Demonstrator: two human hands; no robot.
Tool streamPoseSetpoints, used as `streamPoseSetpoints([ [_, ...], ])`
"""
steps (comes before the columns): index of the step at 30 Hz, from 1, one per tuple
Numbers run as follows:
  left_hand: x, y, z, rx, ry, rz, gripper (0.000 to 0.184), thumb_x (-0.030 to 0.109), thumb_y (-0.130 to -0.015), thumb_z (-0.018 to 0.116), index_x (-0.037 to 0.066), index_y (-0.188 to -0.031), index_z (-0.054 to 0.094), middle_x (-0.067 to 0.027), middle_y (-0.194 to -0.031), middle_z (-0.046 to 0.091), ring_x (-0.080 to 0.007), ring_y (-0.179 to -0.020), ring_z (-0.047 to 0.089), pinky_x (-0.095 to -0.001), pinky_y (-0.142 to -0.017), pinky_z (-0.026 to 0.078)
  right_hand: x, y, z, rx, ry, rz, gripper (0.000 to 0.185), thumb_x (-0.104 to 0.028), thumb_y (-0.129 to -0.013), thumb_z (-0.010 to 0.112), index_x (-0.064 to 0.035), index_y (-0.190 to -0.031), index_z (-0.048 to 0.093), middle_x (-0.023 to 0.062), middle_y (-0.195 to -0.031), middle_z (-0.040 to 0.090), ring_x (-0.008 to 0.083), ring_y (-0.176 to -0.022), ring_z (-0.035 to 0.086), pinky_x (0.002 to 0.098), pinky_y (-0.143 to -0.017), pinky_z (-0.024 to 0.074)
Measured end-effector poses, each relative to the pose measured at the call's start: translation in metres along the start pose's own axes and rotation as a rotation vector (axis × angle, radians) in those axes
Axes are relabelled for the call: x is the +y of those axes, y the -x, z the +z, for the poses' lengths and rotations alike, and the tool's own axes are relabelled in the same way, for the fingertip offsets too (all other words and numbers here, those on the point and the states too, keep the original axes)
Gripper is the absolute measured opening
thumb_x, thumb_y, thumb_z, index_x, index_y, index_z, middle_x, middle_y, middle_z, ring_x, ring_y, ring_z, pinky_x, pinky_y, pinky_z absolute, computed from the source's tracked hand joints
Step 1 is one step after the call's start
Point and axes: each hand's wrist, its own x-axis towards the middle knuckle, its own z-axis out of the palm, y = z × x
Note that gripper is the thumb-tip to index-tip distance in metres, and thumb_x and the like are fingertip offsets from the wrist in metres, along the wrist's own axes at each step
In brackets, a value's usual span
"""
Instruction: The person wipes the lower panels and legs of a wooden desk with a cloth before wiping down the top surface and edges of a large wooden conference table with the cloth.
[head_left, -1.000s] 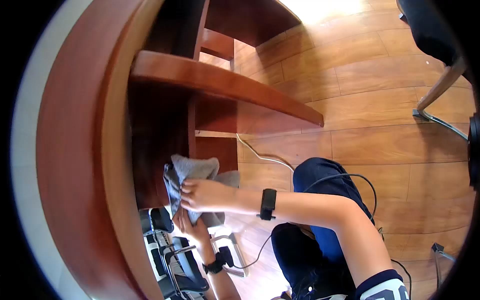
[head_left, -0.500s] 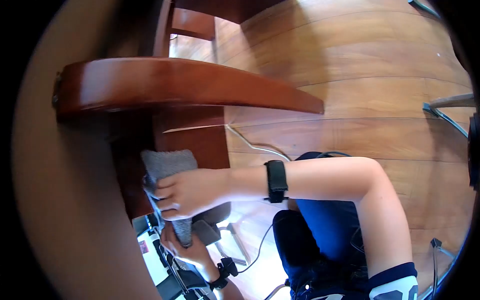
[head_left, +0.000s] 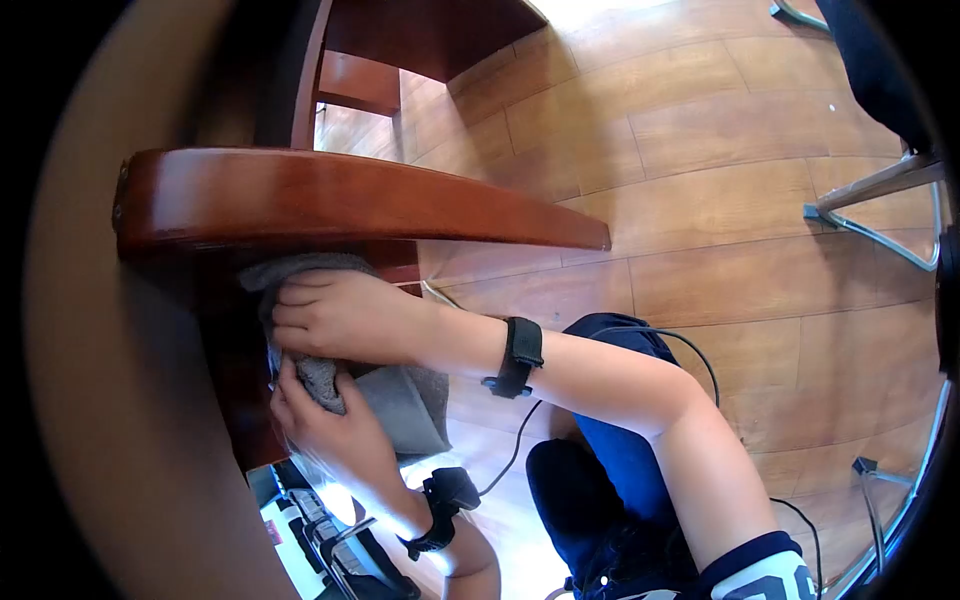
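Note:
A grey cloth [head_left: 319, 383] lies bunched against the dark red-brown wood beneath a curved wooden beam [head_left: 350, 200]. My right hand [head_left: 345, 318] reaches in from the right with fingers curled over the cloth, pressing it to the wood. Just below it, my left hand [head_left: 335, 435] grips the lower end of the cloth between thumb and fingers. Both wrists carry black straps. Part of the cloth is hidden under my right hand and behind the beam.
Below my left hand stand black and white items with metal rods [head_left: 330, 540]. A grey flat piece [head_left: 405, 410] sits beside that hand. A thin black cable [head_left: 700, 355] passes by my knees. Metal-framed legs [head_left: 870, 190] and a dark-clothed person's leg [head_left: 880, 80] appear at right on the wood floor.
My right hand has moved up toward the beam, carrying the cloth's upper part close beneath it. My left hand has come up too, its thumb now showing on the cloth. The view has shifted slightly.

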Motion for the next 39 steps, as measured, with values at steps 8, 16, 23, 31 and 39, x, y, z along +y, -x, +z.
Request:
streamPoseSetpoints([
  [8,-0.015,0.001,-0.023,-0.242,0.121,0.085,0.06,0.025,-0.081,0.064,0.015,-0.134,0.038,-0.0148,-0.132,0.041,-0.0339,-0.122,0.04,-0.0472,-0.099,0.036,0.0,-0.004,-0.015,-0.138,-0.03,0.029,0.021,-0.011,-0.073,0.057,-0.0063,-0.093,0.057,0.0079,-0.099,0.057,0.0233,-0.102,0.053,0.0322,-0.095,0.0399],
  [16,-0.057,0.016,-0.025,-0.399,0.283,0.188,0.086,0.009,-0.075,0.069,0.02,-0.143,0.018,-0.0154,-0.146,0.022,-0.036,-0.133,0.024,-0.0479,-0.107,0.026,-0.006,-0.004,-0.018,-0.195,0.02,0.101,0.012,-0.011,-0.076,0.052,-0.0065,-0.087,0.055,0.0089,-0.097,0.058,0.0256,-0.1,0.053,0.0345,-0.088,0.0417],
  [23,-0.078,0.035,-0.021,-0.246,0.315,0.261,0.066,0.011,-0.081,0.059,0.009,-0.139,0.028,-0.0146,-0.142,0.033,-0.0336,-0.131,0.03,-0.0451,-0.107,0.025,-0.016,-0.012,-0.032,-0.249,0.018,0.159,0.026,0.0,-0.066,0.056,-0.005,-0.091,0.056,0.0107,-0.099,0.057,0.0291,-0.101,0.051,0.0375,-0.09,0.0397],
  [31,-0.086,0.051,-0.033,-0.233,0.587,0.246,0.047,0.002,-0.083,0.049,0.003,-0.13,0.04,-0.0162,-0.132,0.043,-0.0314,-0.122,0.041,-0.0394,-0.102,0.032,-0.042,-0.011,-0.061,-0.452,0.089,0.451,0.033,0.005,-0.067,0.051,-0.006,-0.096,0.062,0.0135,-0.1,0.063,0.0332,-0.092,0.059,0.0427,-0.078,0.046],
  [39,-0.152,0.146,-0.057,-0.202,0.821,0.262,0.033,0.002,-0.077,0.057,0.007,-0.109,0.053,-0.0138,-0.112,0.054,-0.0278,-0.098,0.053,-0.0376,-0.087,0.041,-0.131,-0.012,-0.121,-0.83,-0.266,0.572,0.033,0.003,-0.065,0.06,-0.0053,-0.097,0.061,0.0174,-0.093,0.062,0.0343,-0.086,0.059,0.0403,-0.077,0.0456],
])
